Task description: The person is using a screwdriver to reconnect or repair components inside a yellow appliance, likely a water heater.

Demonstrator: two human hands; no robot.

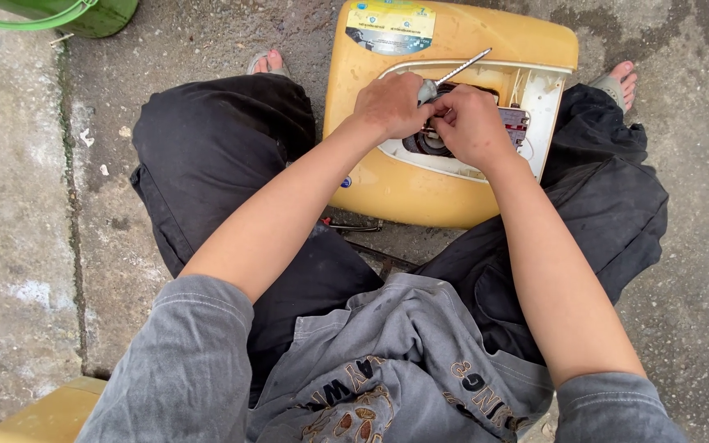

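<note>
A yellow appliance casing [387, 184] lies on the concrete between my legs, with a white-rimmed opening [545, 98] showing a dark round part and wiring inside. My left hand [389, 103] grips a metal tool [461, 68] whose ribbed silver shaft sticks up to the right. My right hand [471, 123] is closed just beside it over the opening, fingers pinched on something small that I cannot make out. The two hands touch each other.
A green bucket [84, 15] stands at the top left. A thin metal tool [354, 224] lies on the ground by the casing's near edge. A yellow piece [47, 414] shows at the bottom left. My feet in sandals flank the casing.
</note>
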